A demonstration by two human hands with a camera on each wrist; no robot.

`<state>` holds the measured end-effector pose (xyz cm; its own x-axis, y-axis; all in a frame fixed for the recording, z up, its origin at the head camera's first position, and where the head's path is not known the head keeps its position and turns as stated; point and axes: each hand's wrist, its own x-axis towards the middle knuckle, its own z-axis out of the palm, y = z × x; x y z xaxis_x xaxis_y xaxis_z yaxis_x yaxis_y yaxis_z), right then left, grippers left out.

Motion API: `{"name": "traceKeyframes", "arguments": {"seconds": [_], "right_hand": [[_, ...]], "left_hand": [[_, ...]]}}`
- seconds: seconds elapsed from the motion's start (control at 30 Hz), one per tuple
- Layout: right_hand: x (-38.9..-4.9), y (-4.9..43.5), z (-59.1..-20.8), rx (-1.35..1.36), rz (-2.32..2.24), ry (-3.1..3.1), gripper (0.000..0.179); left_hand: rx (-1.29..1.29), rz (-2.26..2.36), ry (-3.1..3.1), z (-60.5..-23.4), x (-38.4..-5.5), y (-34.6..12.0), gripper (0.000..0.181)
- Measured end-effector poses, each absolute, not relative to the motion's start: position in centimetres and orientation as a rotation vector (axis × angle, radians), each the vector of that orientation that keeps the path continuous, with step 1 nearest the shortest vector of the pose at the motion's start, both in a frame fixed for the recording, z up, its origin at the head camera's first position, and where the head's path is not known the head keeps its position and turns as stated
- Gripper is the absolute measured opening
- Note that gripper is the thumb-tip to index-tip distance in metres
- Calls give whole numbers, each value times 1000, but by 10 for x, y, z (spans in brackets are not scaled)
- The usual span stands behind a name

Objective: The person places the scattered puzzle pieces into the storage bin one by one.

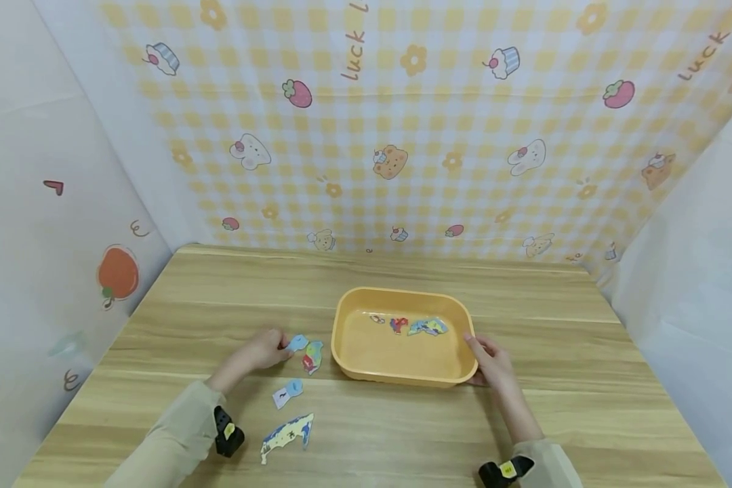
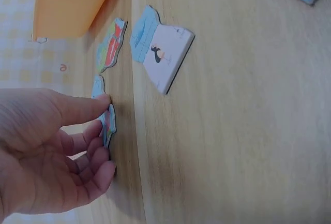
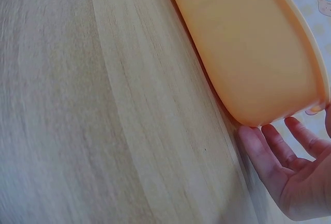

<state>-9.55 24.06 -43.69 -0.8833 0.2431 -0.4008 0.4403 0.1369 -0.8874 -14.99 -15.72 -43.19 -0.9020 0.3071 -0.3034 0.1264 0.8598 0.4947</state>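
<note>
My left hand (image 1: 267, 349) pinches a light blue puzzle piece (image 1: 297, 343) between thumb and fingers, low over the table. In the left wrist view the thumb overlaps part of that piece. Right beside it lies a green and red puzzle piece (image 1: 313, 357). Nearer to me are a white and blue piece with a small black bird (image 2: 157, 54) and a long cream and blue piece (image 1: 288, 434). My right hand (image 1: 491, 360) grips the right end of an orange-yellow plastic tray (image 1: 396, 367), thumb at the rim and fingertips against its outer wall.
Inside the tray, along its far side, lie a small pale piece (image 1: 377, 318), a red and blue piece (image 1: 398, 325) and a wider blue and yellow piece (image 1: 428, 327). Behind the wooden table (image 1: 250, 271) hangs a yellow checked cloth (image 1: 366, 196); white sheets flank both sides.
</note>
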Motion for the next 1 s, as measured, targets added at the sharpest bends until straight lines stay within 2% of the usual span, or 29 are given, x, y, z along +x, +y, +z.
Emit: {"name": "traceKeyframes", "arguments": {"seconds": [0.2, 0.47, 0.7, 1.0], "right_hand": [[-95, 240, -436, 686, -1839, 2241, 64], [-95, 240, -435, 685, -1836, 2239, 66], [-96, 240, -435, 688, -1832, 2241, 65], [-96, 241, -436, 682, -1815, 2250, 67]], "left_hand": [[302, 588, 2688, -433, -149, -156, 13], [208, 905, 2608, -438, -152, -167, 13], [227, 1021, 2557, -437, -155, -178, 7], [217, 1029, 2592, -427, -157, -181, 15]]}}
